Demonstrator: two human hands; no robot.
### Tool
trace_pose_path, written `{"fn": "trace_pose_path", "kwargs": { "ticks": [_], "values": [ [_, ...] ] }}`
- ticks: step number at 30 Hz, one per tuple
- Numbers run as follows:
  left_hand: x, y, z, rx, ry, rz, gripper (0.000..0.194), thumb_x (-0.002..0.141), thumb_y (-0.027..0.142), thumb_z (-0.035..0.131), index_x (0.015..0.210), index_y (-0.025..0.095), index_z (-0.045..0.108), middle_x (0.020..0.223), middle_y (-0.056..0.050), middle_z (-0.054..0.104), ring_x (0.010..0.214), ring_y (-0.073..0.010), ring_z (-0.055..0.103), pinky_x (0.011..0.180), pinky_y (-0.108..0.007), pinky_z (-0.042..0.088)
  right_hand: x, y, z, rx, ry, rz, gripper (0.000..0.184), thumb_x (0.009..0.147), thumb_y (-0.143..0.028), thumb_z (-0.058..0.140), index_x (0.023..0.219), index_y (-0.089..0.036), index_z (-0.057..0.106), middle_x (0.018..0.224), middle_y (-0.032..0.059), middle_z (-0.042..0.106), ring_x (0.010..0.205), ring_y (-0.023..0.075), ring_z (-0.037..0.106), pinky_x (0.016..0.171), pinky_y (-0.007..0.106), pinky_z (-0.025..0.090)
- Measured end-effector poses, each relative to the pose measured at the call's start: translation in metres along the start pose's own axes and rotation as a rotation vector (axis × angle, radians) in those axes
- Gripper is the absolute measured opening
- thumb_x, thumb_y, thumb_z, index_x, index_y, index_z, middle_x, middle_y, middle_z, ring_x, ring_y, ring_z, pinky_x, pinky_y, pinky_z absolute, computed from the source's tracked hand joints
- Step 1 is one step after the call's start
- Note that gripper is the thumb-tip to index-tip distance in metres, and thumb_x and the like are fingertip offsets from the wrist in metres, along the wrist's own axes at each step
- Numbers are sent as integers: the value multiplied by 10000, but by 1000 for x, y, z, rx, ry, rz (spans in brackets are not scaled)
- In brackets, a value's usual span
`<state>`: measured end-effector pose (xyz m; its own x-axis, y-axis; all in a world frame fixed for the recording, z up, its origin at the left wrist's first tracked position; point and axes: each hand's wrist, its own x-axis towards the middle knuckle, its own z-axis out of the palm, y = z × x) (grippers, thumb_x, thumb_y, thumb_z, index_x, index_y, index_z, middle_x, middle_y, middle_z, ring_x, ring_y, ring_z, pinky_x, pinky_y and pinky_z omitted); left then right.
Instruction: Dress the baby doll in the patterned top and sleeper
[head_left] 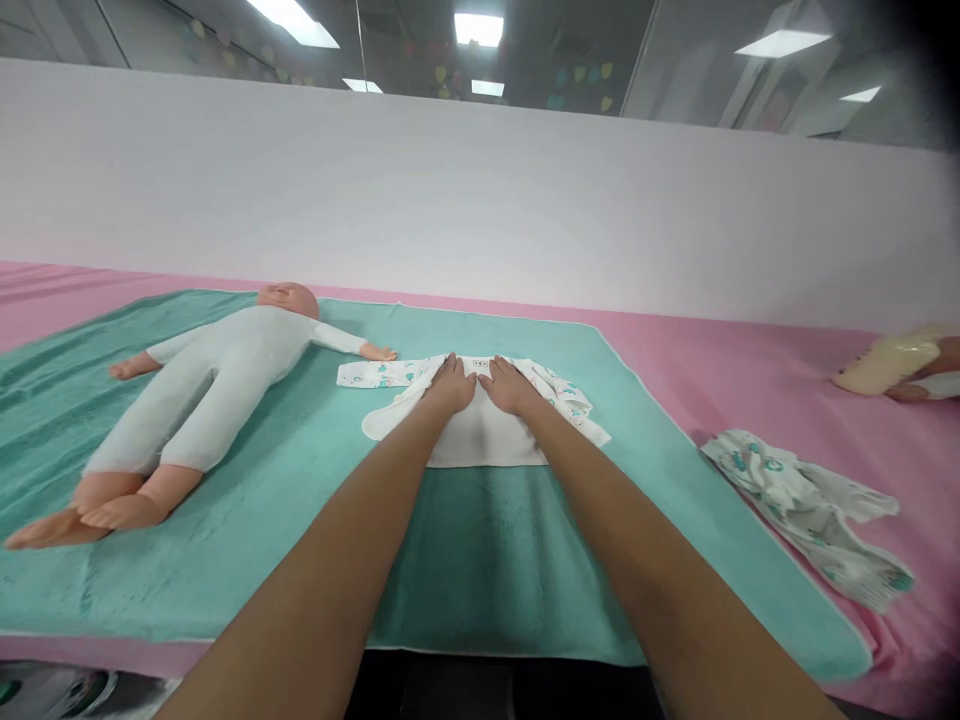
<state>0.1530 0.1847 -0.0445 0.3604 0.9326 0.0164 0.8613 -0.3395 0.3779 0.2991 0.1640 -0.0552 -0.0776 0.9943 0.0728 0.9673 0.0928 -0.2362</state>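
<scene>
A small white baby shirt (491, 440) with a printed pattern on its sleeves lies spread open on the green towel (480, 560). My left hand (452, 383) rests flat on the shirt's upper left part, near the collar. Beside it, my right hand (510, 386) lies flat on the upper right part, fingers pointing away from me. The two thumbs nearly meet below the neck label. One sleeve stretches out to the left; the right sleeve looks bunched. To the left, a baby doll (240, 365) in white lies on its back, one hand close to the left sleeve.
Patterned baby pants (806, 510) lie crumpled on the pink sheet (675, 350) at the right. Farther right, part of another doll-like figure with a pale yellow piece (885, 362) shows at the edge. A white wall (480, 200) with windows above stands behind.
</scene>
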Motion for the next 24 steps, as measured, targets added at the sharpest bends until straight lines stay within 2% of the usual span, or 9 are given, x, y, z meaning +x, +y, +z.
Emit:
{"fn": "trace_pose_path", "kwargs": {
  "ticks": [11, 16, 24],
  "values": [
    [-19, -2, 3, 13, 24, 21, 633, 909, 394, 204, 1419, 19, 198, 1512, -175, 92, 1390, -295, 87, 1112, -461, 125, -29, -11, 1, -34, 23, 73, 718, 913, -532, 108, 1436, -48, 187, 1507, 117, 105, 1384, 232, 84, 1108, 378, 95],
    [-38, 2, 2, 57, 42, 33, 655, 907, 423, 197, 1418, 15, 213, 1507, -188, 105, 1391, -294, 84, 1116, -469, 97, -36, -17, 3, -58, 30, 78, 708, 915, -527, 108, 1433, -54, 202, 1504, 116, 127, 1384, 220, 83, 1107, 375, 73],
    [-61, 4, 1, 130, 40, 46, 657, 910, 432, 181, 1425, 25, 217, 1504, -186, 113, 1387, -298, 113, 1109, -476, 143, -50, -23, 5, -77, -2, 67, 689, 920, -512, 97, 1440, -67, 177, 1509, 107, 103, 1387, 200, 74, 1104, 365, 72]
  ]
}}
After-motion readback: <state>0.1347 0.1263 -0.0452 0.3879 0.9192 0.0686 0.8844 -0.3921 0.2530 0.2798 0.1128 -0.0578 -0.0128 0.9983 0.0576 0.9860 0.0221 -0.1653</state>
